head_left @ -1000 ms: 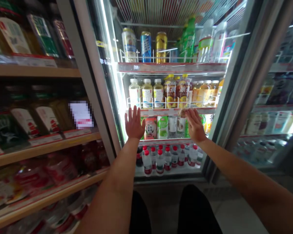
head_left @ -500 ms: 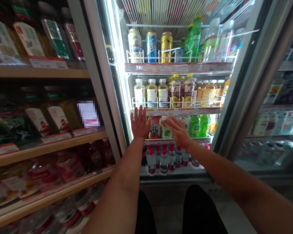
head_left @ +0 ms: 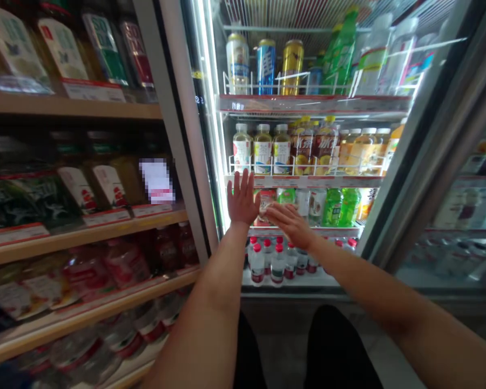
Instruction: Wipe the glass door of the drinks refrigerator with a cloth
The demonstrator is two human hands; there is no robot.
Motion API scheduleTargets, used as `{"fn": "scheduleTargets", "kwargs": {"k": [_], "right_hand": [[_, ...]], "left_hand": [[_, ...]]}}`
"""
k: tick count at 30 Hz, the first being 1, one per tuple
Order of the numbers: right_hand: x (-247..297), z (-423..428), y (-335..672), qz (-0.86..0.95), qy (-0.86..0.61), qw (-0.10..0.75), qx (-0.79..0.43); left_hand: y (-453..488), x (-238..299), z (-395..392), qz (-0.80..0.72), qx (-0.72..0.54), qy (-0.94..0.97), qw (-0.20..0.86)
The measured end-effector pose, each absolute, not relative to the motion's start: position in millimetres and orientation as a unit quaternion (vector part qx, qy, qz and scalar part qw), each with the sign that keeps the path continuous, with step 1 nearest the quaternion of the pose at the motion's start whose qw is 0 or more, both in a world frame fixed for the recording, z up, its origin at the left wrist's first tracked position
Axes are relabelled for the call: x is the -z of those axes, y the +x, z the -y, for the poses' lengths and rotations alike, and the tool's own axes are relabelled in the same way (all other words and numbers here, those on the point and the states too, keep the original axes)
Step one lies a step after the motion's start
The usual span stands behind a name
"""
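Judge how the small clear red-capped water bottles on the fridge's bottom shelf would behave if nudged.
The small clear red-capped water bottles seem full, so probably heavy for their size. Standing upright and packed close, a nudged one would likely lean on neighbours rather than fall. Their round bodies would probably roll if laid down.

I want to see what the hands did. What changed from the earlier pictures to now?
The right hand, pressing what looks like a small cloth on the fridge's glass door, slid left, from below the brown tea bottles to right beside the left hand. The left hand stayed flat on the glass, fingers spread. The bottles inside did not move.
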State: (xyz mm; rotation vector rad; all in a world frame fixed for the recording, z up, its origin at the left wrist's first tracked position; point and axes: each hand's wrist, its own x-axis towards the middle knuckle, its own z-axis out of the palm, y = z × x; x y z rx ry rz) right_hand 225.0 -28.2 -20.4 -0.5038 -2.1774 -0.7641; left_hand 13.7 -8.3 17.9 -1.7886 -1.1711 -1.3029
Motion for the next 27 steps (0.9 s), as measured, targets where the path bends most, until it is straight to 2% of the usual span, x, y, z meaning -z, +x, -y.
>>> {"fn": "scheduleTargets", "kwargs": {"k": [2, 8, 14, 20, 25, 27], "right_hand": [[21.4, 28.2, 227.0, 0.869, -0.175, 0.356, 0.296], [19.2, 29.5, 224.7, 0.828, -0.238, 0.409, 0.301], [39.1, 34.0, 229.1, 0.887, -0.156, 0.309, 0.307], [34.7, 35.6, 247.0, 0.853, -0.199, 0.370, 0.308], [36.5, 37.5, 265.6, 0.864, -0.169, 0.321, 0.348], [31.9, 35.4, 275.7, 0.852, -0.187, 0.333, 0.358]], "left_hand": [[13.3, -17.7, 7.9, 0.442, 0.494, -0.677, 0.320], [13.0, -17.7, 8.2, 0.436, 0.499, -0.676, 0.322], [13.0, -18.2, 9.1, 0.439, 0.497, -0.676, 0.320], [12.5, -17.9, 7.3, 0.440, 0.496, -0.677, 0.320], [12.1, -17.9, 6.9, 0.431, 0.501, -0.670, 0.338], [12.0, -18.1, 6.9, 0.431, 0.503, -0.672, 0.331]]}}
